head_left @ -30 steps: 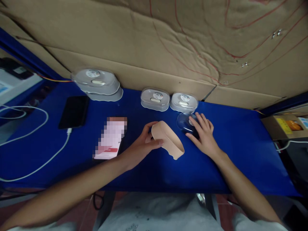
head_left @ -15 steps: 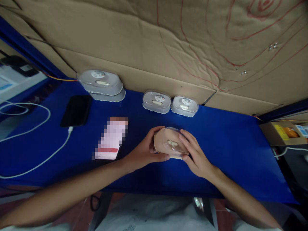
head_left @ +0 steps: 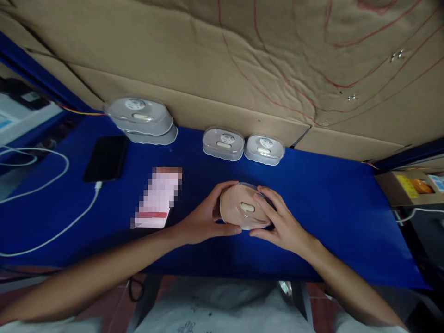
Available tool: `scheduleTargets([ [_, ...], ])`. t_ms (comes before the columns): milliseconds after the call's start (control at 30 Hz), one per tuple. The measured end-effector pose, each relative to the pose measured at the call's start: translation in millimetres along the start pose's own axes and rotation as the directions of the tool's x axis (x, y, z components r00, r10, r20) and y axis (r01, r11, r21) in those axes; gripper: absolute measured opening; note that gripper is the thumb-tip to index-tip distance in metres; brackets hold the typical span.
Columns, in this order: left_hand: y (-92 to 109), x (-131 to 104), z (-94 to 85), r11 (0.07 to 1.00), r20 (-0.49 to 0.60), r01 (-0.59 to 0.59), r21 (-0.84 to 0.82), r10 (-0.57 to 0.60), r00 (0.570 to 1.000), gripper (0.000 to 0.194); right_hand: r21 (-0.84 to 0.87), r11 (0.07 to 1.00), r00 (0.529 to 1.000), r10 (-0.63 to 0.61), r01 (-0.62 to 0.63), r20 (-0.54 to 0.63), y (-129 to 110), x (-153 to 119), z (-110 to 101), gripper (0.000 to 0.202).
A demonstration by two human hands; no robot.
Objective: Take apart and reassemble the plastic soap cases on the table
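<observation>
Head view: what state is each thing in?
Peach container, held in left hand
Clear lid, over peach container, right hand on it; full seating unclear
Dark phone, screen dark, white cable plugged in
Other phone, screen lit
Gray stack, upper container covered
Two gray containers, side by side, covered

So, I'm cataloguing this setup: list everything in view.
container: 1, peach, front centre
lid: 1, clear, over container
lidded containers: 2, grey, back centre
stacked containers: 2, grey, back left
dark phone: 1, black, left
lit phone: 1, pink, centre-left
cables: count unclear, white, both sides
cardboard wall: 1, brown, rear
table: 1, blue, below
box: 1, brown, right
unclear item: 1, black, far left
shirt: 1, pale, bottom
left grip: 1, bare, on container
right grip: 1, bare, on lid
</observation>
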State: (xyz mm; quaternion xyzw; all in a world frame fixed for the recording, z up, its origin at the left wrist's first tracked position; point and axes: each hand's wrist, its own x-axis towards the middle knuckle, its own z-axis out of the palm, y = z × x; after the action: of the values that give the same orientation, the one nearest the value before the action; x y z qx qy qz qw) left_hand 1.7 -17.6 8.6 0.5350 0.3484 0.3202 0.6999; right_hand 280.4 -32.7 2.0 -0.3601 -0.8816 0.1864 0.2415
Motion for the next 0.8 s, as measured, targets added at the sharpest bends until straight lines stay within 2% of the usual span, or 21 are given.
scheduleTargets([
  [67,-2,1,-2.2,0.982,-0.012,-0.064,0.178,0.067,0.998,0.096,-0.019,1.0,1.0,0.002,-0.002,0.008,1,0,-2,0.088],
  [133,0,3,-5.5,0.898,-0.027,-0.143,0.416,0.17,0.985,0.099,-0.049,0.999,1.0,0.016,-0.015,0.019,3,-1,-6,0.082],
  [233,13,12,-14.6,0.697,-0.014,-0.195,0.69,0.283,0.959,0.093,-0.105,0.993,0.998,0.06,-0.057,0.028,9,-9,-14,0.076],
  [333,32,34,-32.7,0.438,-0.008,-0.154,0.886,0.346,0.938,0.083,-0.224,0.969,0.994,0.109,-0.105,0.005,24,-32,-25,0.065],
  [400,41,54,-49.3,0.261,-0.013,-0.094,0.961,0.378,0.926,0.081,-0.339,0.923,0.984,0.166,-0.18,-0.069,43,-55,-36,0.057],
  [433,44,65,-57.8,0.204,-0.018,-0.064,0.977,0.379,0.925,0.08,-0.39,0.89,0.971,0.201,-0.236,-0.128,56,-68,-44,0.055],
  [533,43,87,-76.0,0.133,-0.03,-0.016,0.991,0.338,0.941,0.07,-0.509,0.753,0.901,0.267,-0.417,-0.343,102,-110,-72,0.054],
  [600,39,89,-77.5,0.114,-0.022,-0.018,0.993,0.344,0.939,0.063,-0.55,0.635,0.83,0.301,-0.542,-0.47,135,-133,-92,0.053],
  [700,31,72,-63.6,0.102,0.008,-0.053,0.993,0.397,0.918,0.051,-0.524,0.549,0.744,0.325,-0.652,-0.584,175,-148,-113,0.053],
  [800,24,43,-38.6,0.129,0.048,-0.109,0.986,0.405,0.913,0.045,-0.492,0.544,0.709,0.317,-0.68,-0.63,196,-133,-114,0.056],
])
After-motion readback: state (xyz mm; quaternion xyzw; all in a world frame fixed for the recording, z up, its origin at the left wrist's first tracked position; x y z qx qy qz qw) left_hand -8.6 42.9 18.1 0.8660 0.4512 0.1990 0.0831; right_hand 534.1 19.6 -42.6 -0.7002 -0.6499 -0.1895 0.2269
